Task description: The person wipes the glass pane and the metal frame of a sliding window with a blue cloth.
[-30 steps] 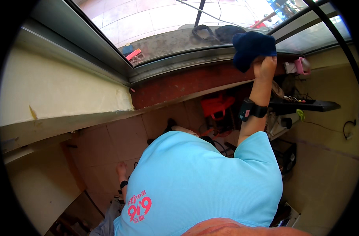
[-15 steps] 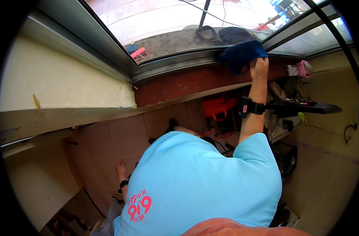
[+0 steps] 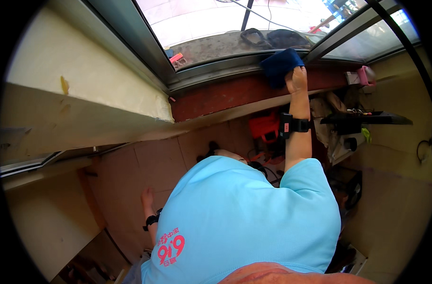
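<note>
In my right hand (image 3: 297, 79) is a dark blue cloth (image 3: 278, 66), gripped by the fingers at its right edge. The cloth lies against the lower metal window frame (image 3: 216, 75) and hangs over the edge of the dark red sill (image 3: 216, 100). My right arm is stretched forward, with a black strapped device on the forearm. Down at my left side hangs my left hand (image 3: 148, 195), a black band on its wrist. It looks open with loose fingers, nothing visible in it, and touches nothing.
A pink container (image 3: 366, 75) stands at the sill's right end. Below it a dark flat panel (image 3: 367, 118) juts out near my right arm. A red bag (image 3: 264, 127) is under the sill. A cream wall corner (image 3: 164, 106) projects at left. Beyond the glass lie dark items (image 3: 277, 39).
My right hand and the blue cloth have moved left along the window's lower frame. My view has turned slightly. The left hand still hangs at my side.
</note>
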Tool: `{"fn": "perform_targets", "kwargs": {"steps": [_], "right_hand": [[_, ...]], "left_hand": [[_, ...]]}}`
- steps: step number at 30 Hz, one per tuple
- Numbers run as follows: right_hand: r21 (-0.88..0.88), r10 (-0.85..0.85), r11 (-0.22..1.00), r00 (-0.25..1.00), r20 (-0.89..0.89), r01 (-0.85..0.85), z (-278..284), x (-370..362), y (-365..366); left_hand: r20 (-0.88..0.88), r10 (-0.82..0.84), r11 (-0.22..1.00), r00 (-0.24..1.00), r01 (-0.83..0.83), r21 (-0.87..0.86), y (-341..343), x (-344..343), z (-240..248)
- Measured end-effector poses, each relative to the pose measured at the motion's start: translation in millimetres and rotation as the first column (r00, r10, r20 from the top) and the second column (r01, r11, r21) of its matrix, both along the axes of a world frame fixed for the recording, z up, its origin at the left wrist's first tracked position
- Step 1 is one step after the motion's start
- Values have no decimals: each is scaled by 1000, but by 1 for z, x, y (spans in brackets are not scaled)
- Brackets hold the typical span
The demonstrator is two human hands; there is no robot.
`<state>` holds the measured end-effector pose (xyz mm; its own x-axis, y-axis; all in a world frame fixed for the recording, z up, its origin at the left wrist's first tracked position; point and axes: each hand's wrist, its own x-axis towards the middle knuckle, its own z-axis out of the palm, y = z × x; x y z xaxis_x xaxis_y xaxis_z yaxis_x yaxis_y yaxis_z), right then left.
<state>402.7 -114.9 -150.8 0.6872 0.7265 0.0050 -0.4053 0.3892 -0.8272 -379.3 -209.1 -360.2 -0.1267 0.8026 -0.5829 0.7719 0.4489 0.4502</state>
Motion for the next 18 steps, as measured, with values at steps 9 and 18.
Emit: {"fn": "perform_targets", "kwargs": {"steps": [9, 18], "right_hand": [[129, 461, 880, 888, -2, -457, 79, -138, 1], [53, 537, 843, 837, -102, -535, 36, -229, 9]], "left_hand": [[115, -895, 414, 431, 705, 576, 120, 262, 255], [224, -762, 445, 608, 240, 863, 155, 399, 222]]}}
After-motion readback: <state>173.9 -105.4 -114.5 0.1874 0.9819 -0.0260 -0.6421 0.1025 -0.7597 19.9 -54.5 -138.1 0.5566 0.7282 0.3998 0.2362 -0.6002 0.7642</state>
